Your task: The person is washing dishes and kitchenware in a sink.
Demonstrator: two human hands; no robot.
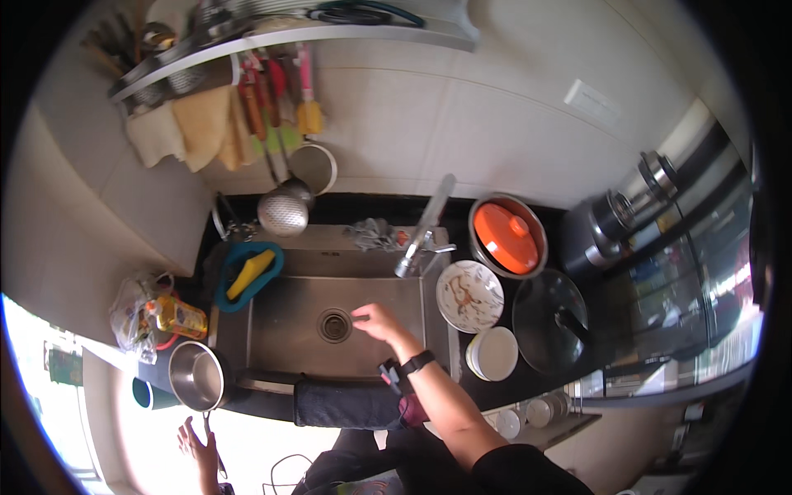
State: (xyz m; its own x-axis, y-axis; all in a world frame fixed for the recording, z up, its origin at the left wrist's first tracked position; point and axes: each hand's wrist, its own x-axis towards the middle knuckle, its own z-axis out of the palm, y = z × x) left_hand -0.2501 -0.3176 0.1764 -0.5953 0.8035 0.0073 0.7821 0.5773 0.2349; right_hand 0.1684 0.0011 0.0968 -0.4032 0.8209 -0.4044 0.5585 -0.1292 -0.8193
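Observation:
My right hand reaches over the stainless steel sink, just right of the drain. Its thumb and index finger are near each other, with a small greyish patch between them; whether this is a held thing is unclear. At the lower left, my left hand has its fingers spread beside the handle of a steel saucepan. That pan stands on the counter's front left edge, its inside showing no contents. A dark cloth hangs over the sink's front edge.
Left of the sink are a blue basin with a yellow item and a bottle of yellow liquid. A faucet rises behind. Rightward stand a patterned plate, white bowl, glass lid and pot with orange lid.

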